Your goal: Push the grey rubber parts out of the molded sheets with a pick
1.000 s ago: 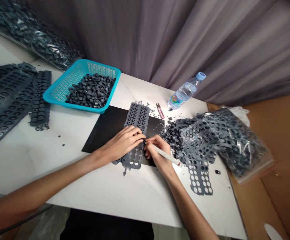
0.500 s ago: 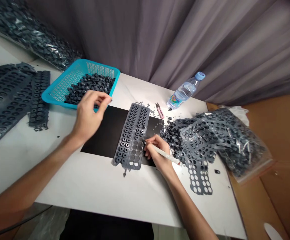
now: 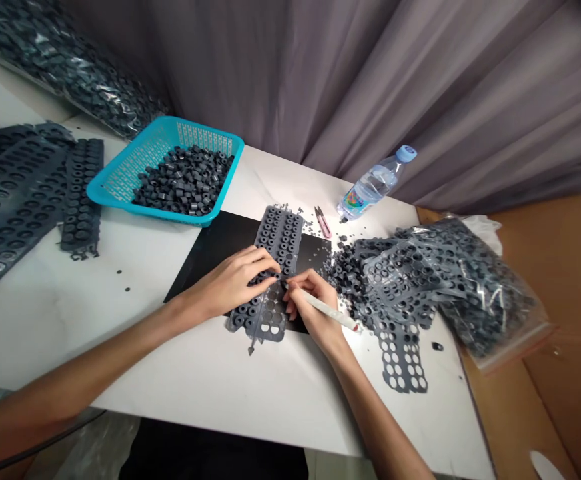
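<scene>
A dark grey rubber sheet [image 3: 281,235] with rows of raised ring-shaped parts lies on a black mat [image 3: 197,257]. In its lower right part several places are flat discs, and two open holes show at the bottom. Over the middle of the sheet, my left hand [image 3: 235,281] pinches at a small dark rubber part, mostly hidden by the fingertips. My right hand [image 3: 317,301] is closed on a white pen-like tool [image 3: 331,312], its tip at the sheet's right side, close to my left fingertips.
A blue basket [image 3: 155,215] of small rubber parts stands at the back left, beside more sheets [image 3: 17,193] and a filled plastic bag [image 3: 70,67]. Pink snips [image 3: 323,223], a water bottle [image 3: 373,187], punched sheets [image 3: 403,357] and another filled bag [image 3: 495,307] are rightward.
My left hand has moved from beside the basket down and right to the middle of the rubber sheet. My right hand stays almost in place with the tool.
</scene>
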A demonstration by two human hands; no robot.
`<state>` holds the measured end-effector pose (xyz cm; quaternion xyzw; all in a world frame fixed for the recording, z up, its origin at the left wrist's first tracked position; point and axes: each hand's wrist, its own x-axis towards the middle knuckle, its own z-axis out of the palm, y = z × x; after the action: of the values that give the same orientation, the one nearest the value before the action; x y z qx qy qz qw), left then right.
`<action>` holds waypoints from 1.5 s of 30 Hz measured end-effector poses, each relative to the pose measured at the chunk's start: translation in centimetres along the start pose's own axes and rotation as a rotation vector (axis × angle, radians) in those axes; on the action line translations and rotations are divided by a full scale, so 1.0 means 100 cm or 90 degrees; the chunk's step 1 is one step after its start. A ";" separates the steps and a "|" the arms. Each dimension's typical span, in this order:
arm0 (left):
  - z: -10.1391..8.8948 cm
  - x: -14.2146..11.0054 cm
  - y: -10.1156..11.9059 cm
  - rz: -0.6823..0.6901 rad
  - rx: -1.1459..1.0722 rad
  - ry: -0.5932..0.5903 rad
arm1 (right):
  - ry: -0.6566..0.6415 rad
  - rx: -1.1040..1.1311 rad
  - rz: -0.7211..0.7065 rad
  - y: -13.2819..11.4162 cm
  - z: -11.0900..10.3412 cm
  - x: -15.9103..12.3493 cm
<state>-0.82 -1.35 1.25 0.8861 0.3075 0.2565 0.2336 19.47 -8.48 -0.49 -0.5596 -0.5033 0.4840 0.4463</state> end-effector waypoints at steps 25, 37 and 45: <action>-0.069 -0.008 -0.069 -0.206 0.188 0.401 | 0.054 0.029 -0.019 0.002 -0.011 0.000; 0.007 0.016 -0.001 0.041 0.056 -0.028 | 0.012 0.027 -0.027 0.010 -0.019 0.010; 0.017 0.022 -0.001 0.042 0.057 -0.063 | 0.004 0.015 -0.021 0.011 -0.019 0.011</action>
<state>1.64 -0.23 0.54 0.9169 0.2775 0.2061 0.1997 21.55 -7.53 -1.42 -0.5472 -0.5053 0.4808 0.4627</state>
